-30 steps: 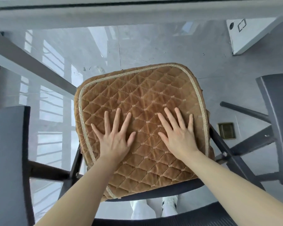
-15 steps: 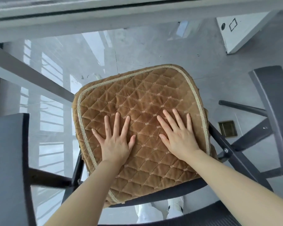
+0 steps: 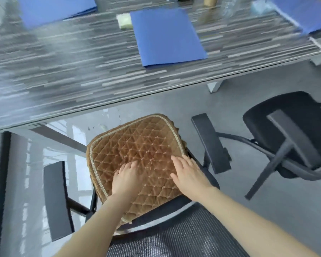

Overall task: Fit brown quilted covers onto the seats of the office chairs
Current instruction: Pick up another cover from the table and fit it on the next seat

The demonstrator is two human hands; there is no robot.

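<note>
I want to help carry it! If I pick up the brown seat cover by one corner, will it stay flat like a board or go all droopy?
Probably droopy. The brown quilted cover looks like soft padded fabric, and its edge curls down over the chair seat. It likely feels light. The plush surface under the left hand and right hand probably grips rather than slips.

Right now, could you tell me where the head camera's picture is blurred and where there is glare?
Head view: the desk top and blue folder are streaked with motion blur; the brown cover stays fairly sharp; window glare reflects off the floor at left.
</note>
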